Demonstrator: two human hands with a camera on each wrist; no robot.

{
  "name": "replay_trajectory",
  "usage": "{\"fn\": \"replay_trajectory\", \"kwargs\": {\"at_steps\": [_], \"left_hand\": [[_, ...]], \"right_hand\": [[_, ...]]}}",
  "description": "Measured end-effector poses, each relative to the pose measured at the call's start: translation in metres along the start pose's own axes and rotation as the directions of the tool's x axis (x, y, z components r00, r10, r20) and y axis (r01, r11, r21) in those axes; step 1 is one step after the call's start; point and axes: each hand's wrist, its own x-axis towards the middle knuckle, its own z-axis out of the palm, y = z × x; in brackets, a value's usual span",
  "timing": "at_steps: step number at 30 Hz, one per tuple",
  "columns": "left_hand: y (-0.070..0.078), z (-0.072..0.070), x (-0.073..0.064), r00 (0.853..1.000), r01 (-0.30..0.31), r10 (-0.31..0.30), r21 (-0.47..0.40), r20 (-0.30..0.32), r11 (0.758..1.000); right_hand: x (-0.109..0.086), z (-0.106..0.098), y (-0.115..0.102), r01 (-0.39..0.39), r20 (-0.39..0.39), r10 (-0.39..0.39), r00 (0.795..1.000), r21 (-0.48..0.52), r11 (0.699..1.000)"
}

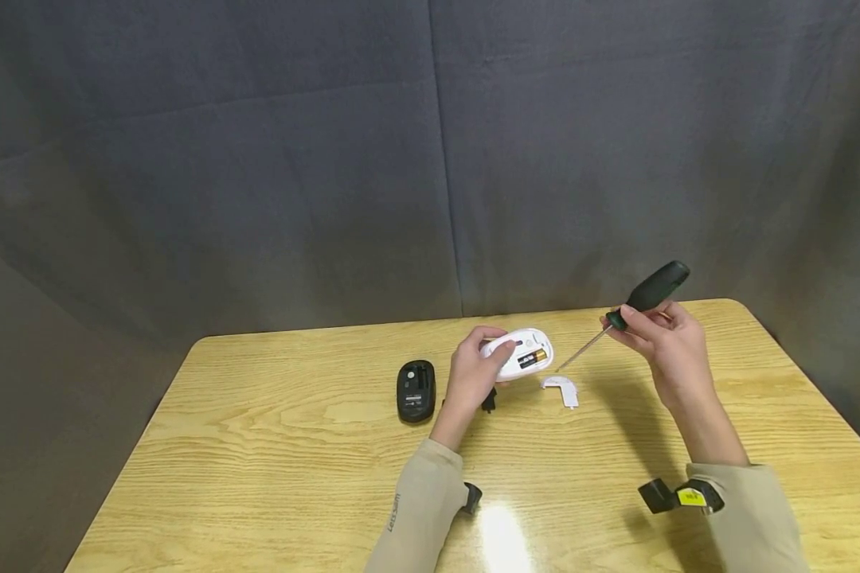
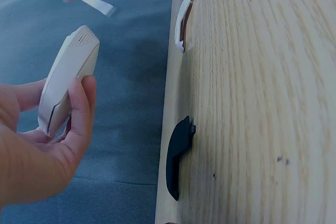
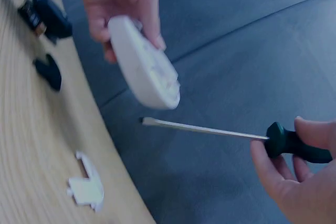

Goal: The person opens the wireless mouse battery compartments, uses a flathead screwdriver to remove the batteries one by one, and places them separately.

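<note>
My left hand (image 1: 471, 368) grips a white computer mouse (image 1: 537, 341) above the table, its underside turned up. In the open battery bay sits a battery (image 1: 532, 359) with a black and copper wrap. My right hand (image 1: 665, 344) holds a flat-blade screwdriver (image 1: 658, 286) by its dark green handle, the shaft slanting down to the left. In the right wrist view the blade (image 3: 149, 121) is close to the mouse's end but apart from it. Below, on the table, lies the white L-shaped battery cover (image 1: 563, 390).
A black mouse (image 1: 416, 391) lies underside up on the wooden table (image 1: 294, 446), left of my left hand. Its black cover (image 2: 179, 156) lies near my left wrist, partly hidden in the head view. Behind the table's far edge hangs a grey curtain (image 1: 330, 159).
</note>
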Motion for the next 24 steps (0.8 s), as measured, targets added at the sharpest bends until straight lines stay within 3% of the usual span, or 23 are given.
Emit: {"fn": "replay_trajectory", "kwargs": {"at_steps": [5, 8, 15, 24], "left_hand": [[0.001, -0.001, -0.001, 1.0, -0.012, 0.012, 0.023, -0.001, 1.0], [0.002, -0.001, -0.001, 1.0, -0.015, 0.016, 0.037, -0.005, 0.999], [0.002, -0.001, -0.001, 1.0, -0.008, 0.008, 0.04, -0.003, 0.999], [0.002, 0.001, -0.001, 1.0, 0.013, -0.014, 0.037, 0.018, 0.999]], "right_hand": [[-0.004, 0.008, -0.006, 0.064, -0.011, -0.064, 0.998, 0.11, 0.992], [-0.005, 0.011, -0.008, 0.106, -0.037, -0.102, 0.994, 0.115, 0.988], [-0.007, 0.019, -0.009, 0.188, -0.074, -0.184, 0.98, 0.057, 0.98], [-0.011, 0.028, -0.006, 0.225, -0.11, -0.229, 0.967, -0.048, 0.973]]}}
